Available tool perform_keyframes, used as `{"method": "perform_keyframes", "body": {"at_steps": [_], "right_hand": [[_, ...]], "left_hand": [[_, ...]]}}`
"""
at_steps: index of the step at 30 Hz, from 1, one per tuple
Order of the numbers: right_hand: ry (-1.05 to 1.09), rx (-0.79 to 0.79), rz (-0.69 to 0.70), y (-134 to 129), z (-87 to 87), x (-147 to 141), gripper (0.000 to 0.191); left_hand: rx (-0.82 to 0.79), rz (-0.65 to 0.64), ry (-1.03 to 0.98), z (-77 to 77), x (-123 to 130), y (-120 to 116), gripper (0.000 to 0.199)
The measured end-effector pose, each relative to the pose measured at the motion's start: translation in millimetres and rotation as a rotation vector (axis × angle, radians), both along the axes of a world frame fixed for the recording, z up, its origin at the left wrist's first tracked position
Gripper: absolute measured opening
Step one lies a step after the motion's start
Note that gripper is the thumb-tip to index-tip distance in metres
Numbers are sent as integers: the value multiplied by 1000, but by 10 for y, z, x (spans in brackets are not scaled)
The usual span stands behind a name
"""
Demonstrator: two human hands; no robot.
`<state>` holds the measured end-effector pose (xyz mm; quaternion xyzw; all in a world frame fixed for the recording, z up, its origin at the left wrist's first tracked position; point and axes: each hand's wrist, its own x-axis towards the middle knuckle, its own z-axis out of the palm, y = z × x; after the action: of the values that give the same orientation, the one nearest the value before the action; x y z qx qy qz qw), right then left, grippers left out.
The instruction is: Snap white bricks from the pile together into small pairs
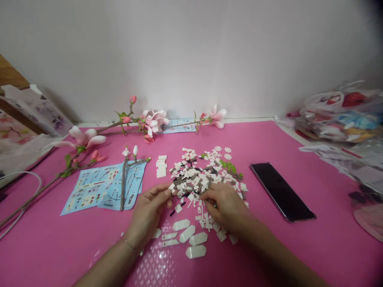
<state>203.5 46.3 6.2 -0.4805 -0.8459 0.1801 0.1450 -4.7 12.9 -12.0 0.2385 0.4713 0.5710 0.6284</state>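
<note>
Left hand (pixel 148 213) and right hand (pixel 224 205) meet at a heap of small plastic bricks (pixel 194 175)

From the head camera, both hands sit at the near edge of the heap on a pink mat (pixel 287 247). The left hand is narrow, with its fingertips drawn together and touching a white piece; whether they grip it, I can't tell. The right hand is curled down over the pieces, its fingers pressed among them, and anything inside it is hidden. A thin bracelet (pixel 130 247) circles the left wrist.

The heap is mostly white, brown and black, with green leaf pieces (pixel 228 167) and white flower-shaped pieces (pixel 227 150) at its far side. Large white petal plates (pixel 189 234) lie nearer the person, and a small stack of white plates (pixel 161 166) stands to the left.

Further left, a partly built brown branch (pixel 123 185) lies across blue instruction sheets (pixel 103 189), whose printing is too small to read. Finished pink magnolia branches (pixel 149 123) stretch behind them. To the right lies a black smartphone (pixel 283 191), with a crumpled plastic bag (pixel 332 115) beyond it, its print unreadable.
</note>
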Motion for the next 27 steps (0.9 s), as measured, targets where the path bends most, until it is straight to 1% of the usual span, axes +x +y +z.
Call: {"method": "perform_keyframes", "body": {"at_steps": [6,12,15,22,27], "right_hand": [[-5,2,-6,-23,-59,-11,27],[-5,49,-4,-36,-110,-25,15],[19,38,-2,-39,-126,-32,12],[109,6,-37,-48,-146,-46,10],[119,-24,-58,-32,-156,-44,13]], "left_hand": [[-8,-29,10,-22,-1,-6,13],[-49,-11,41,-24,5,-9,20],[-54,-35,73,-21,15,-18,22],[-31,-109,159,21,24,-33,21],[2,-146,231,10,20,-31,22]]}}
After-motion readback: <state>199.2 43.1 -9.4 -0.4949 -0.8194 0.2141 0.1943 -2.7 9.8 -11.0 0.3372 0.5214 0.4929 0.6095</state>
